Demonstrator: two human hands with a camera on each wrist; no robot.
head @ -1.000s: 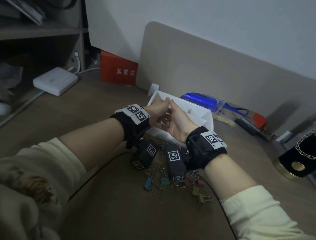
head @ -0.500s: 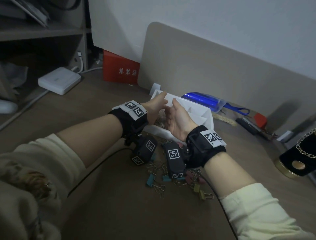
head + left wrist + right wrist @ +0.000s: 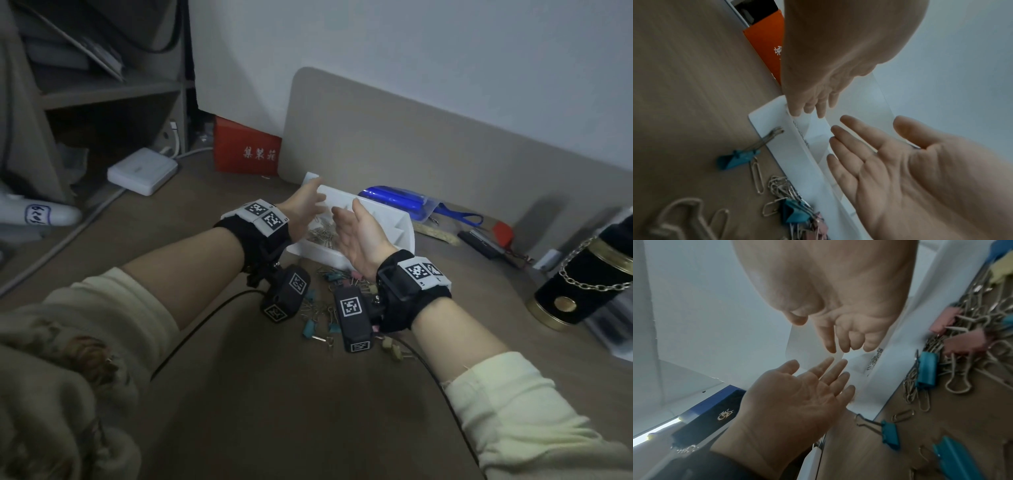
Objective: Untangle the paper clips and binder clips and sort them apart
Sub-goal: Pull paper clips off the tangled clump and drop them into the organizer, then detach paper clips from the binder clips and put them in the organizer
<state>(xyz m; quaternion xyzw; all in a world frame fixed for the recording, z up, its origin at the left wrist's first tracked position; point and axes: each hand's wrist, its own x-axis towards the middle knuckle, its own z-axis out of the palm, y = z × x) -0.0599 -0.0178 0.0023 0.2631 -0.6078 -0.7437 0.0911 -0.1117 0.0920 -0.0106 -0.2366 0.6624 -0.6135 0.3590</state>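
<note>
Both my hands hover over the near-left compartment of a white divided tray [image 3: 406, 236]. My left hand [image 3: 303, 209] and right hand [image 3: 356, 236] face each other palm to palm, a small gap apart. Their fingers are straight or relaxed and they hold nothing. Silver paper clips [image 3: 322, 234] lie in that compartment below them. On the brown table in front of the tray lies a tangled pile [image 3: 325, 305] of paper clips [image 3: 779, 185] with teal binder clips [image 3: 926, 371] and pink binder clips [image 3: 943, 319]. My wrist cameras partly hide it in the head view.
A beige board [image 3: 411, 137] leans on the wall behind the tray, with a red box [image 3: 246, 150] to its left. A blue pouch [image 3: 397, 202] and small tools lie to the right. A black can with a gold chain [image 3: 582, 284] stands far right. A white device [image 3: 142, 171] sits by the shelf.
My hands were pressed together over the tray with fingers closed. They have now parted and opened, and the paper clips in the compartment show between them.
</note>
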